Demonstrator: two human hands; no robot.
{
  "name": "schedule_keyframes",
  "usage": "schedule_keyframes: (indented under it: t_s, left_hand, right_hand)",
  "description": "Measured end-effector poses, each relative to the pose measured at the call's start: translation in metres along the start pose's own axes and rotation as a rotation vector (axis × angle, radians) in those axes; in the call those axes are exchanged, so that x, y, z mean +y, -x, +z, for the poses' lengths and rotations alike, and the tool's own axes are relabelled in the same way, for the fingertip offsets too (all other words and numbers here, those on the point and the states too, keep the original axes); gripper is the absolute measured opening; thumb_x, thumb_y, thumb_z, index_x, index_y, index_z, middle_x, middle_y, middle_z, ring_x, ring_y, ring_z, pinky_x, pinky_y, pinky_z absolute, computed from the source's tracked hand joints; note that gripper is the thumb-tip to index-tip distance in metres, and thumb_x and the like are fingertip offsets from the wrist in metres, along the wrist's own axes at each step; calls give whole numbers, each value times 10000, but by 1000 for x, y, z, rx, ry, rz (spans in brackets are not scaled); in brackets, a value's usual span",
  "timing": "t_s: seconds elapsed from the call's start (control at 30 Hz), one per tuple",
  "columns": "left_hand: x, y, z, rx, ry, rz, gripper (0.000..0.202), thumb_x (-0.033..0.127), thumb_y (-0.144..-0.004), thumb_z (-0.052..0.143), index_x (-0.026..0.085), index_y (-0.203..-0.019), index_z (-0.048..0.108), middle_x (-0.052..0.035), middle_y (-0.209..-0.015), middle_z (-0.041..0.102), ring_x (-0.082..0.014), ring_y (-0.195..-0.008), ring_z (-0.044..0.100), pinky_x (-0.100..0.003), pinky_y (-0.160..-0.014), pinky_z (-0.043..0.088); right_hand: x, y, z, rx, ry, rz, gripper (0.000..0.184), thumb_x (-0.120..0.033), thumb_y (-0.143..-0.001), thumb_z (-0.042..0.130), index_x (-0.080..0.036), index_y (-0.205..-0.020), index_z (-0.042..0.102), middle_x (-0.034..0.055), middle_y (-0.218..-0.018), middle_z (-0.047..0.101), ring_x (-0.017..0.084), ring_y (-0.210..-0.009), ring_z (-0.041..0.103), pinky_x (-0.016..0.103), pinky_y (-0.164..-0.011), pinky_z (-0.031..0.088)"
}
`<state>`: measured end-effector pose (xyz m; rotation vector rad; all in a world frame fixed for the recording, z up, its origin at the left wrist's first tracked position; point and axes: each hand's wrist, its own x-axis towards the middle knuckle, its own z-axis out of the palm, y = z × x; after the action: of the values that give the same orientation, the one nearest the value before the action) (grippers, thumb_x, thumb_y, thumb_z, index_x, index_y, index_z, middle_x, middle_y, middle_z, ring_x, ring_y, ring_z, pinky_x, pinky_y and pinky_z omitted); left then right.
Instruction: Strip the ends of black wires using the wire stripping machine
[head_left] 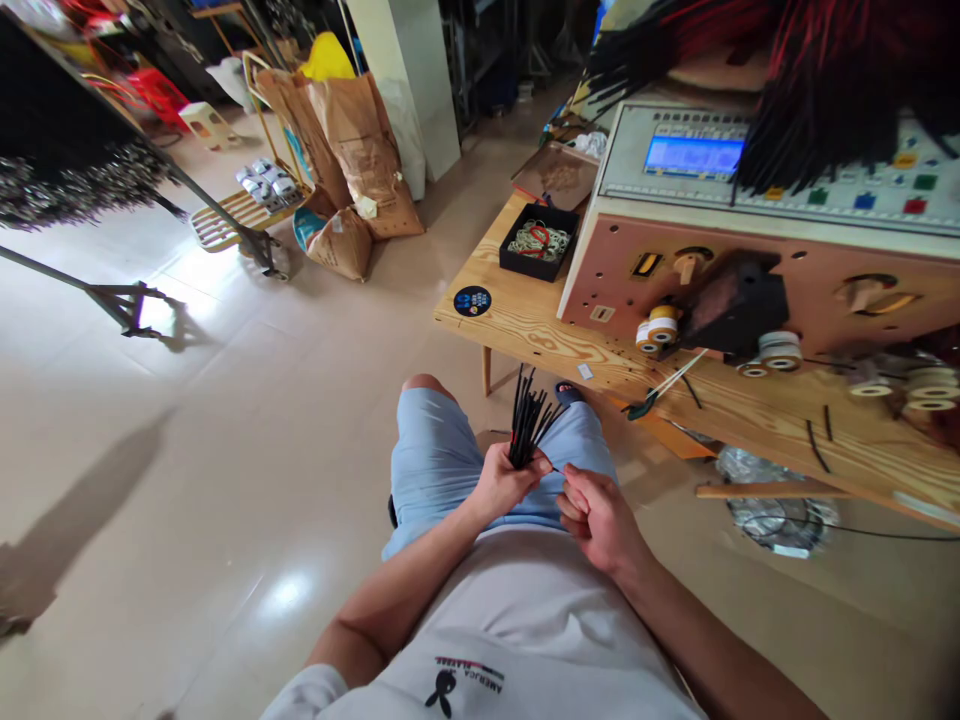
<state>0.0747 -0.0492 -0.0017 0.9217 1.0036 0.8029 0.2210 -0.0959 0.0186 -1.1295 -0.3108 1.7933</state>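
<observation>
Above my lap, my left hand (506,482) is closed round the lower part of a bundle of black wires (529,420), whose loose ends fan upward. A little red shows at the bundle's left edge. Close beside it on the right, my right hand (596,510) is closed in a pinch. Between the two hands runs a short, thin dark strand (558,470), with its right end at my right fingertips. What kind of strand it is, a wire or a tie, is too small to tell.
On the wooden table (517,330) stands a machine (600,260) with a blue screen, black and red wires heaped on top. A black box (536,245) holds pale bands. Paper sacks (367,150) and a cart (225,225) stand on the floor. A wheeled rack (135,300) is at left.
</observation>
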Motion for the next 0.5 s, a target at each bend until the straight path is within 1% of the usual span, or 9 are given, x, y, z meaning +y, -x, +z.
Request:
schedule_keyframes:
  t_s: [0.13,0.3,0.4,0.47,0.5]
  left_hand:
    - [-5,-6,-1,34,24,-13,411,498,-700,822,133,-653,640,31,-449,488,-55,-339,351,-211,-337,220]
    - [-14,-22,-12,130,122,-31,266,348,-651,812,132,-687,660,46,-434,491,-52,-334,343,-200,-346,209]
    - [-11,-33,-23,175,158,-14,201,281,-623,780,138,-686,653,57,-423,474,-56,-336,348,-193,-348,206]
    - [-4,-37,-33,221,161,3,189,248,-593,776,136,-674,647,67,-424,454,-49,-339,343,-184,-350,221]
    - [1,-38,-40,253,161,13,189,236,-582,778,134,-667,644,74,-426,439,-43,-341,336,-177,-349,225]
  right_hand:
    - [-5,4,-1,61,-74,39,606,-456,-685,850,-213,-495,329,-107,-457,200,47,-422,102,214,-369,51]
    - [-20,16,-16,122,-183,64,601,-375,-714,849,-207,-521,304,-112,-470,204,49,-445,57,214,-370,29]
    - [-36,30,-38,163,-237,39,595,-342,-734,837,-204,-533,294,-110,-483,210,51,-451,45,229,-381,0]
    - [-56,43,-62,198,-242,-26,571,-330,-749,820,-205,-540,304,-108,-487,219,51,-439,57,236,-377,0]
    - [-69,52,-77,229,-237,-97,561,-324,-747,817,-206,-542,308,-106,-486,225,49,-429,74,237,-371,9]
